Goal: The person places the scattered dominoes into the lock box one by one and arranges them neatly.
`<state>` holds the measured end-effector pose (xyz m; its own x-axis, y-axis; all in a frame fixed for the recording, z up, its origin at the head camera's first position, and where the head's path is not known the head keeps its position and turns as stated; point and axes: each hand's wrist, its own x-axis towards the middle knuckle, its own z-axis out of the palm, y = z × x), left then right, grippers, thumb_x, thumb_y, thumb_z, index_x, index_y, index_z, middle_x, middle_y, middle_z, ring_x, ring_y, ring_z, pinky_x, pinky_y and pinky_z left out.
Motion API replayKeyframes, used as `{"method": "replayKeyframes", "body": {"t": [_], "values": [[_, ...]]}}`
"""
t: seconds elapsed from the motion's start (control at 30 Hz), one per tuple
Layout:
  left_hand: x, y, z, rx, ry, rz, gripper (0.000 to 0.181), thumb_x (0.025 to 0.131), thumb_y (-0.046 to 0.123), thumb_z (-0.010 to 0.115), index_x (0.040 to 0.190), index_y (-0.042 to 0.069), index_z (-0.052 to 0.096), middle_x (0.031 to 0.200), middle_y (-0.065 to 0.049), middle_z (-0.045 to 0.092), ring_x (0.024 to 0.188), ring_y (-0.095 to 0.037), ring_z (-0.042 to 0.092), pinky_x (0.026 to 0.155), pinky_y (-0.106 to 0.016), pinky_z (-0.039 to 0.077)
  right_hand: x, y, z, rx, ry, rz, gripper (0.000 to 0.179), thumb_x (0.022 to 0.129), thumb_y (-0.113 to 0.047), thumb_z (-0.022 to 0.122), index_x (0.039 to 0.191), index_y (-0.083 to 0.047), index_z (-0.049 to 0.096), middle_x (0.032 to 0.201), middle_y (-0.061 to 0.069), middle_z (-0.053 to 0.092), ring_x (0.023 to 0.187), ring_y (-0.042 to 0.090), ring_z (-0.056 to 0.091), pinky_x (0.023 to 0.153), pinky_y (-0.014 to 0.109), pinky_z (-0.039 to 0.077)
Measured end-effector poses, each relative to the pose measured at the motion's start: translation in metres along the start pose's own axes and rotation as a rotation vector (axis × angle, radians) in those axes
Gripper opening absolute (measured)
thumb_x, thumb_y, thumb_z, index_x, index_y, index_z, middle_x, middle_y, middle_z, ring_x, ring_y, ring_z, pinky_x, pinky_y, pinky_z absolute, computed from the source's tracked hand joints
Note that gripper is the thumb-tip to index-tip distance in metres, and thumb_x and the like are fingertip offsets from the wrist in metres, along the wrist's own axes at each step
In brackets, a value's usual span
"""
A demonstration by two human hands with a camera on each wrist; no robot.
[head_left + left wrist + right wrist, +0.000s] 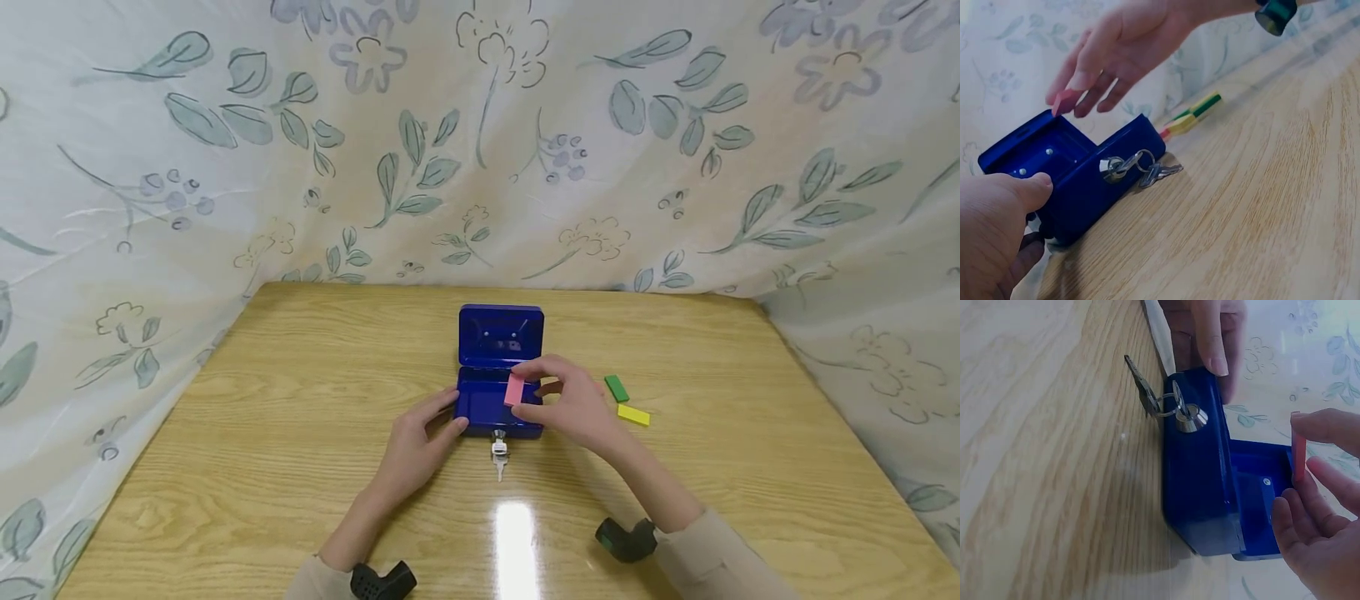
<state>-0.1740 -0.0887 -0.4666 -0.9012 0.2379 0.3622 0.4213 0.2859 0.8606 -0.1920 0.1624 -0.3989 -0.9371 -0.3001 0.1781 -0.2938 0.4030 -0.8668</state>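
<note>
A flowery cloth [420,225] hangs behind a wooden table [300,358], where a blue box [483,408] sits with its lid [501,333] up. The left hand [414,446] grips the box's left side, and the right hand [576,406] pinches a pink block [513,389] above the box. A green block [617,388] and a yellow block [633,415] lie near its right side.
</note>
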Motion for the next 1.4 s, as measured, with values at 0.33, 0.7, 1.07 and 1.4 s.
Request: {"method": "replayKeyframes", "body": {"t": [0.33, 0.7, 1.07, 1.4], "values": [[0.006, 0.002, 0.004, 0.022, 0.001, -0.027, 0.043, 0.094, 0.011, 0.068, 0.134, -0.002, 0.058, 0.139, -0.010, 0.055, 0.124, -0.016, 0.054, 0.100, -0.031, 0.046, 0.013, 0.006, 0.007, 0.081, -0.009, 0.046, 0.041, 0.078, -0.015, 0.086, 0.116, -0.011, 0.069, 0.118, 0.002, 0.065, 0.110, 0.028, 0.058, 0.090, 0.043, 0.053], [0.004, 0.000, 0.003, 0.007, 0.008, -0.026, 0.042, 0.095, 0.010, 0.067, 0.134, -0.003, 0.058, 0.139, -0.012, 0.055, 0.123, -0.020, 0.055, 0.099, -0.033, 0.047, 0.022, 0.010, 0.025, 0.047, -0.016, 0.087, 0.040, 0.076, -0.013, 0.087, 0.113, -0.014, 0.071, 0.112, -0.003, 0.067, 0.103, 0.020, 0.060, 0.086, 0.035, 0.055], [0.005, 0.001, 0.003, 0.014, -0.013, -0.008, 0.043, 0.096, 0.012, 0.067, 0.136, -0.001, 0.057, 0.139, -0.012, 0.055, 0.124, -0.020, 0.054, 0.100, -0.033, 0.046, 0.026, 0.012, 0.034, 0.012, -0.015, 0.118, 0.039, 0.076, -0.010, 0.086, 0.112, -0.012, 0.071, 0.110, -0.001, 0.066, 0.099, 0.020, 0.061, 0.086, 0.035, 0.055], [-0.003, 0.014, -0.003, -0.109, -0.009, 0.027, 0.043, 0.092, -0.003, 0.066, 0.133, -0.008, 0.055, 0.136, -0.024, 0.054, 0.122, -0.036, 0.054, 0.097, -0.046, 0.047, 0.029, 0.006, 0.054, 0.012, -0.037, 0.164, 0.038, 0.074, -0.008, 0.087, 0.109, -0.011, 0.072, 0.104, 0.002, 0.066, 0.096, 0.022, 0.061, 0.083, 0.035, 0.055]]}}
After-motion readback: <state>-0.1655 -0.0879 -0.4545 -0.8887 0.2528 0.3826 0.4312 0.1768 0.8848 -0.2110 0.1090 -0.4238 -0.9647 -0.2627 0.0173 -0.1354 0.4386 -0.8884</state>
